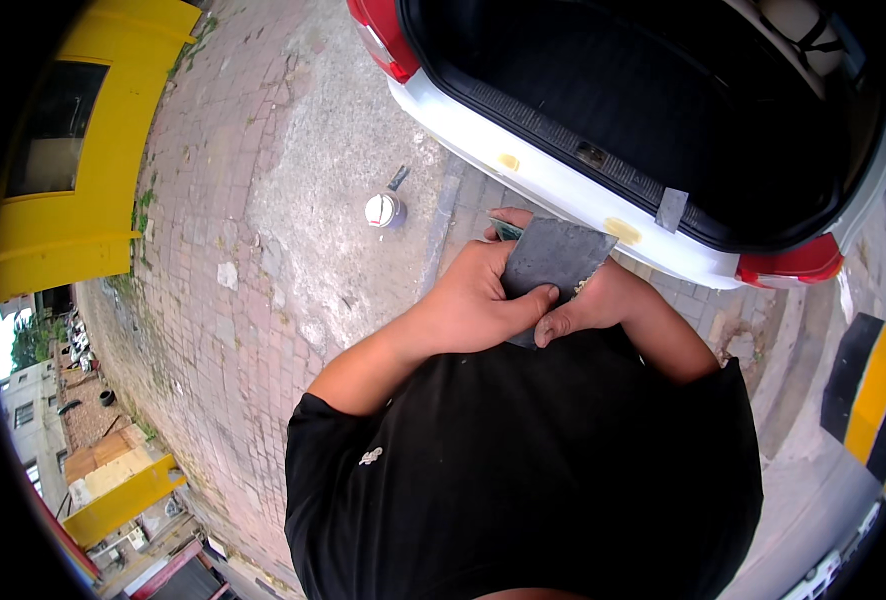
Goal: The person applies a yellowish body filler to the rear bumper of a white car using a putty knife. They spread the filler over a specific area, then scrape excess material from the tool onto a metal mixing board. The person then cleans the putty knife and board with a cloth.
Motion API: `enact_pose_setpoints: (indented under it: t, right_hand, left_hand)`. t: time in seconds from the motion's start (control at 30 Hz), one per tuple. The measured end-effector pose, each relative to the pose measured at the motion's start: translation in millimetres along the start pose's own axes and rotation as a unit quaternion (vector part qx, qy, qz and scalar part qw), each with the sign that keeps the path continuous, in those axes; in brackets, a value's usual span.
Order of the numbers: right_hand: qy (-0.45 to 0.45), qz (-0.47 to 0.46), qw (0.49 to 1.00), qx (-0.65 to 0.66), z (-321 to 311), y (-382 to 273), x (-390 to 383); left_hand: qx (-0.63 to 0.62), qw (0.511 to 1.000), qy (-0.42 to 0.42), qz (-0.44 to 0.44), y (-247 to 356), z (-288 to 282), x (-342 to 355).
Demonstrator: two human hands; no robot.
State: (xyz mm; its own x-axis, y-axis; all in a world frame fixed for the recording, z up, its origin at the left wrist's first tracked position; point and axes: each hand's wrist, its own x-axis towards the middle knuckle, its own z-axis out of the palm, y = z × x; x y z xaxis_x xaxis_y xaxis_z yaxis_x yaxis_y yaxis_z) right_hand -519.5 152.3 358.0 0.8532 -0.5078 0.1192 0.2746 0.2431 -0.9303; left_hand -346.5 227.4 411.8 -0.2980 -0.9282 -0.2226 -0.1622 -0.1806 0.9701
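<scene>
Both my hands are together in front of my black shirt, at a dark grey flat sheet (555, 258). My left hand (478, 297) is closed on it, with the thumb pressed across its face. A dark greenish flat piece (507, 230) shows between the sheet and my left fingers. My right hand (603, 302) grips the sheet's right side, thumb near its lower part; most of its fingers are hidden. Pale yellowish crumbs line the sheet's edge there. Just beyond the hands is a white car bumper (553, 195) with yellowish filler patches (622, 231).
The car's trunk (603, 90) is open. A small grey flat piece (672, 209) rests on the bumper's edge. On the paving stand a white-lidded can (384, 210) and, beside it, a dark flat tool (398, 178). A yellow structure (113, 160) is at left, a black-yellow striped block (868, 390) at right.
</scene>
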Motion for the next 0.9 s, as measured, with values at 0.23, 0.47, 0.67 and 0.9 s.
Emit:
enact_pose_setpoints:
  t: [0.23, 0.47, 0.67, 0.9]
  right_hand:
    - [-0.057, 0.091, 0.994, -0.021, -12, -1, -5]
    - [-0.012, 0.016, 1.000, 0.001, -13, 4, -9]
    - [-0.019, 0.007, 0.998, 0.053, -12, 6, 2]
    - [0.013, 0.030, 0.967, 0.254, -18, 6, -3]
  left_hand:
    - [-0.115, 0.987, 0.112, 0.007, -4, 1, 2]
    - [-0.109, 0.978, 0.177, 0.020, -5, 0, 6]
    - [0.007, 0.997, 0.068, 0.038, -5, 6, 8]
    - [-0.163, 0.894, 0.411, 0.072, -11, -41, -4]
